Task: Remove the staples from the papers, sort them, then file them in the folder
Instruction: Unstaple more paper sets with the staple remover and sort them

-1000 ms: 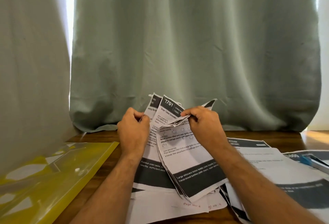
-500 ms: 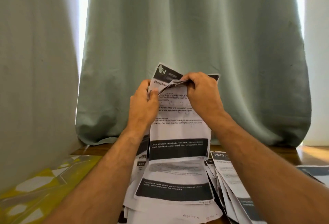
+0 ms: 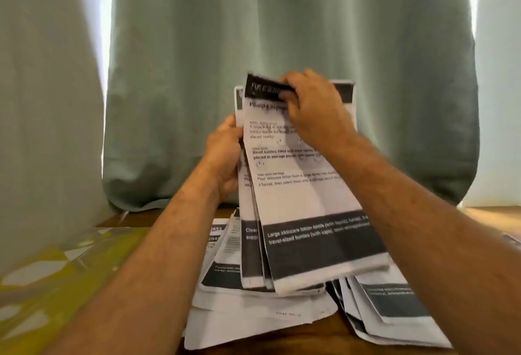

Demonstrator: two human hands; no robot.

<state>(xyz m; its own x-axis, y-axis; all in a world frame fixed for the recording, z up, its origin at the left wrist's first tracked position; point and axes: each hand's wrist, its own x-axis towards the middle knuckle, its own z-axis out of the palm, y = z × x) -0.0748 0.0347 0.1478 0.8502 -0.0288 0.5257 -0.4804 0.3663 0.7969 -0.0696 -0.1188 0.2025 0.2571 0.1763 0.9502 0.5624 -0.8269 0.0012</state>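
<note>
I hold a bundle of printed papers (image 3: 304, 199) upright above the table, white sheets with black bands and text. My left hand (image 3: 225, 154) grips the bundle's left edge, thumb in front. My right hand (image 3: 313, 109) pinches the folded top corner of the front sheet near its black header. More loose papers (image 3: 253, 318) lie flat underneath on the wooden table. A translucent yellow folder (image 3: 56, 278) lies at the lower left. No staple is visible; the frame is blurred.
A grey-green curtain (image 3: 282, 30) hangs close behind the table. Another pile of printed sheets (image 3: 394, 306) lies at the lower right under my right forearm. Bare wooden tabletop (image 3: 490, 216) shows at the far right.
The bundle has swung to face me more squarely. My right hand has moved left onto the front sheet's top corner. My left hand has slid lower down the left edge.
</note>
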